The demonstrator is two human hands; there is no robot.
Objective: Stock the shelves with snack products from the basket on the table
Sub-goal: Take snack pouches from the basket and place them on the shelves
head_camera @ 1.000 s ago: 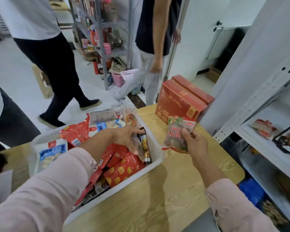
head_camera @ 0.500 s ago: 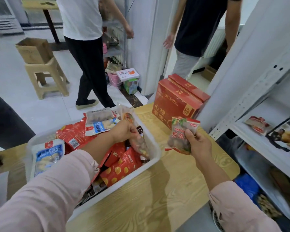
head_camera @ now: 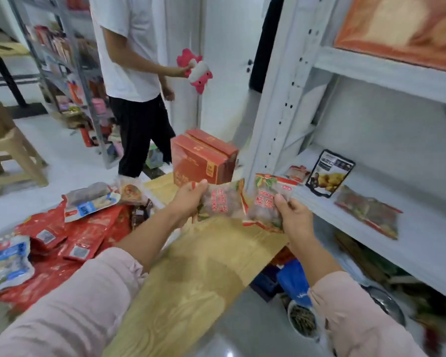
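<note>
Snack packets (head_camera: 222,202) (2) before shelf post (head_camera: 276,99)

The left hand (head_camera: 188,199) has come up from the pile of red packets (head_camera: 88,235) and now grips a second snack packet (head_camera: 222,202) above the table's (head_camera: 191,279) far edge. The 2 packets nearly touch, the first snack packet (head_camera: 268,199) in the right hand (head_camera: 294,217).

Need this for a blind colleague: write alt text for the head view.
Left hand grips the left packet, right hand the right packet, side by side before a white shelf. Red packets lie piled at left.
</note>
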